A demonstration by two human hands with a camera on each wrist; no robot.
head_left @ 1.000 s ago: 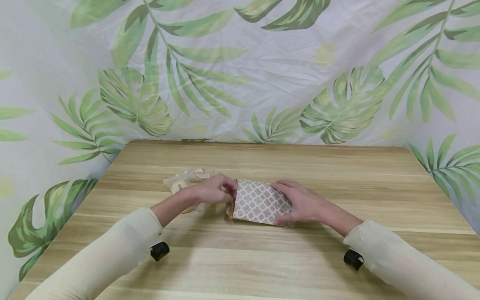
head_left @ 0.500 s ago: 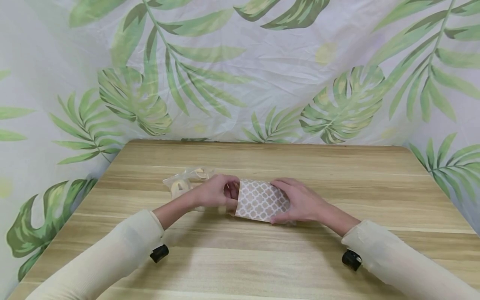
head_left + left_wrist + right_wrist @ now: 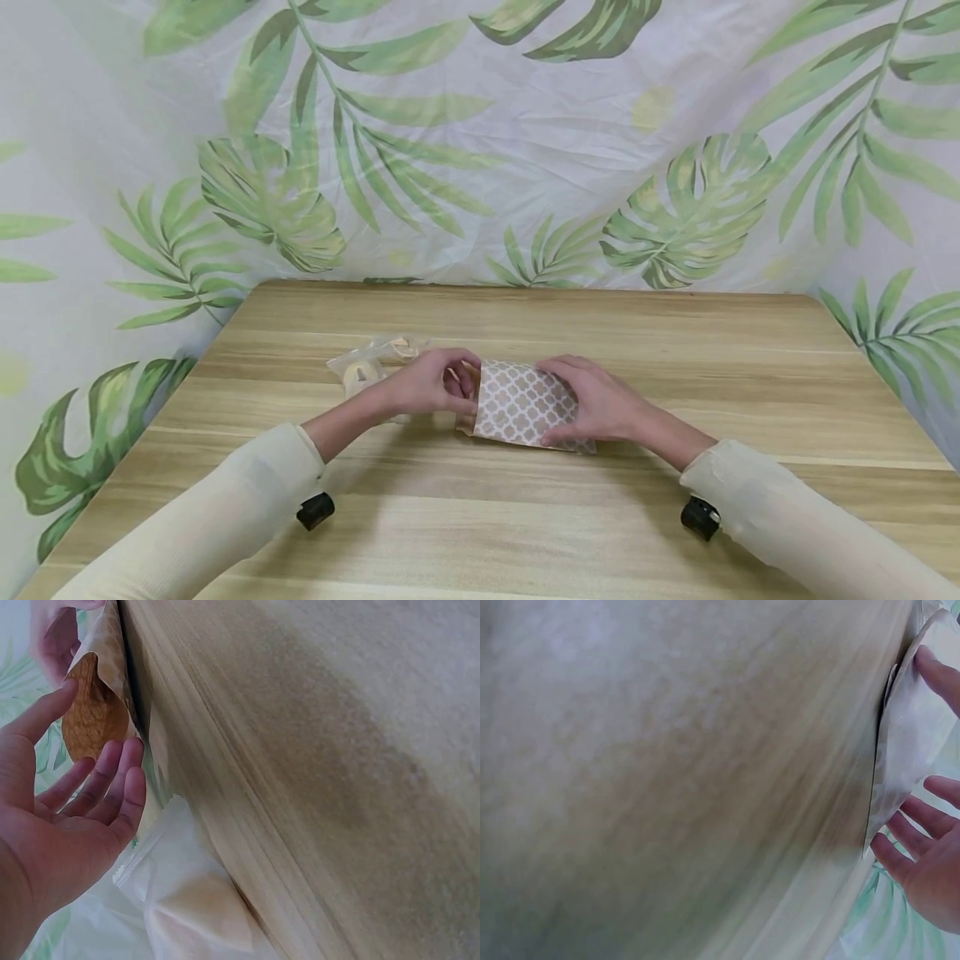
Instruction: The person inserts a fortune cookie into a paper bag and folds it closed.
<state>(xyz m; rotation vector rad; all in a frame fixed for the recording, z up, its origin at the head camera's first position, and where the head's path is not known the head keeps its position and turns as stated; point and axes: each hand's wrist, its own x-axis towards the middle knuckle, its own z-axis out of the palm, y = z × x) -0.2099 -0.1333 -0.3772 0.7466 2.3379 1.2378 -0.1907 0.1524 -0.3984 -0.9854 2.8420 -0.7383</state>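
A paper bag [image 3: 521, 404] with a white lattice print on tan lies flat on its side in the head view, its mouth facing left. The left wrist view shows that mouth gaping on a plain brown inside [image 3: 91, 716]. My left hand [image 3: 427, 383] is at the mouth, thumb and fingertips spread and touching its edges, the fingers loosely bent. My right hand [image 3: 603, 404] holds the bag's right end between thumb and fingers, also seen in the right wrist view, where the fingers [image 3: 911, 836] lie along its edge. The left fingertips are partly hidden by the bag.
A clear plastic bag [image 3: 363, 371] with pale round pieces inside lies behind my left hand. A transparent film edge [image 3: 585, 447] shows under the paper bag's right end. The wooden table [image 3: 480, 533] meets a leaf-print cloth [image 3: 555, 167] at the back.
The left fingers have drawn back slightly from inside the bag's mouth to its edges. The bag has shifted a little to the right; the right hand keeps its hold.
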